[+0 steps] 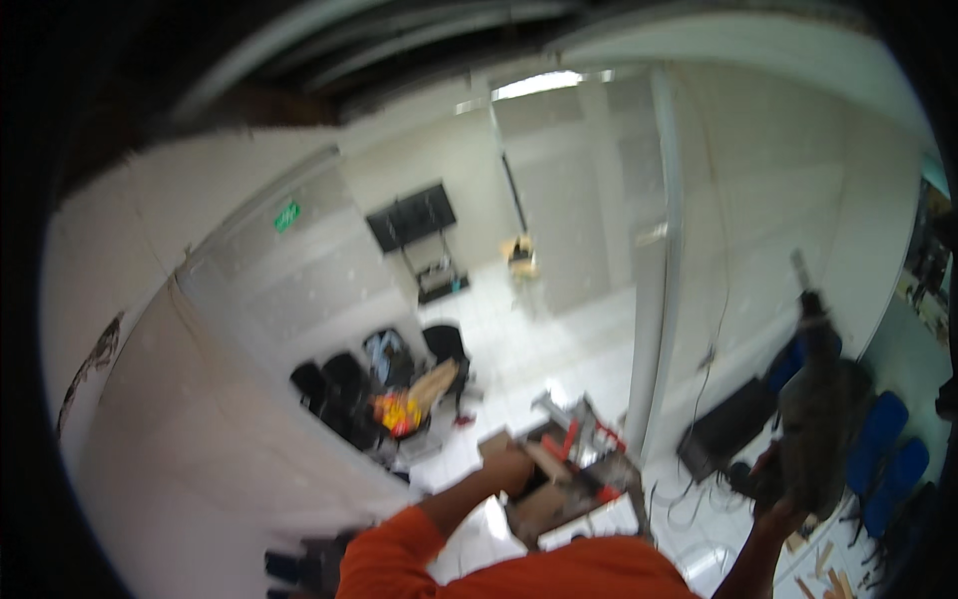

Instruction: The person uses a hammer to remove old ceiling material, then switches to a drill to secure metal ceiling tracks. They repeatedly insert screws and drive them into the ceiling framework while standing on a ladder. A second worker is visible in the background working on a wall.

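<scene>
Head view: right hand (778,513) holds a dark drill (813,424) pointing upward.

Drill (818,424) at right, tools (570,441) at centre, chairs (344,377) to their left, screen (411,217) on a stand (447,268) farther behind.

Top opening (539,85): glared white, upper centre.
Floor (569,344): shone brightly mid-frame.
Ceiling (299,75): was dim, upper left.
Drill (813,419): was blurred, right side.
Walls (200,419): bowed toward black corners.
</scene>
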Demonstrator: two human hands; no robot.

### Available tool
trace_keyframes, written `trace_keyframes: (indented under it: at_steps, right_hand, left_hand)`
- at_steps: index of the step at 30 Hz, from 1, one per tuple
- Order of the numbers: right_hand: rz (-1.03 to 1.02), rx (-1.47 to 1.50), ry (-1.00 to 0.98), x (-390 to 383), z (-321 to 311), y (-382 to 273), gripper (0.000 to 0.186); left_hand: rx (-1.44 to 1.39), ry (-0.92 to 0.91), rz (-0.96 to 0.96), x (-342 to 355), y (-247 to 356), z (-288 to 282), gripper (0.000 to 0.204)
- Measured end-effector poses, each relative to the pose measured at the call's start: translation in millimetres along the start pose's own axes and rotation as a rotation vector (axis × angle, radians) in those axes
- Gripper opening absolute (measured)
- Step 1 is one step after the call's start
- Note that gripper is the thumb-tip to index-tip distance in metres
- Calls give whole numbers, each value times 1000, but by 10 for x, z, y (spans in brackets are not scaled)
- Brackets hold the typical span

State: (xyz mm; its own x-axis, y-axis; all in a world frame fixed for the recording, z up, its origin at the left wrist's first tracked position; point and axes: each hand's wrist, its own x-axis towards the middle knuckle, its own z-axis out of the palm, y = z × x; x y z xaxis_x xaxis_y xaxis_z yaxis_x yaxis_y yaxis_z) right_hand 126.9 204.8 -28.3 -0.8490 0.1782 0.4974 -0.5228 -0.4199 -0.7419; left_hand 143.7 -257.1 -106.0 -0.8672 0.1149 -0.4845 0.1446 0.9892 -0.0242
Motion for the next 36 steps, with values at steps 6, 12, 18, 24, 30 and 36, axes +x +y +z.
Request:
trace_keyframes:
  at_steps: [6,12,18,24,30,36]
  right_hand:
    - [-57,-62,7,-159,216,-44,95]
    - [-28,-94,15,-106,395,28,98]
    - [-4,-117,35,-35,546,45,101]
    - [47,5,-64,137,555,142,88]
    - [1,36,-105,303,585,329,83]
    - [-6,35,-141,462,570,423,78]
  left_hand:
    - [-90,151,55,-25,17,-58,15]
    - [-104,136,59,-40,13,-106,18]
    - [-142,59,72,-10,-104,74,28]
    - [-225,75,163,84,-304,390,22]
    - [-427,134,136,-189,-271,201,23]
    - [-719,178,103,-578,-243,-315,29]
